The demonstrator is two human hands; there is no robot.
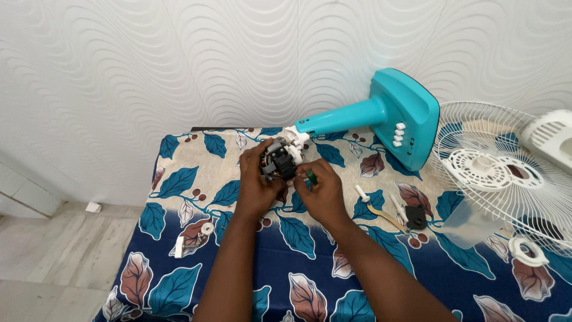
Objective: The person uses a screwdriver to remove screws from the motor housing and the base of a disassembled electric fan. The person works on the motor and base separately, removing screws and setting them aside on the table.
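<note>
Grip: left hand (255, 188) grasps the fan motor (279, 160); right hand (325, 194) pinches a green-handled screwdriver (310, 176) against it, at the table's far middle.
Table: leaf-print cloth (298, 250).
Fan base: teal stand (387, 116), far right, joined to the motor.
Grille: white wire guard (500, 167), right edge.
Small parts: black knob (416, 217), white ring (529, 250), near right.

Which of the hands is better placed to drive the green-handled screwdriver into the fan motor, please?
Probably the right hand: it already grips the green-handled screwdriver beside the grey and black fan motor, which the left hand steadies.
</note>
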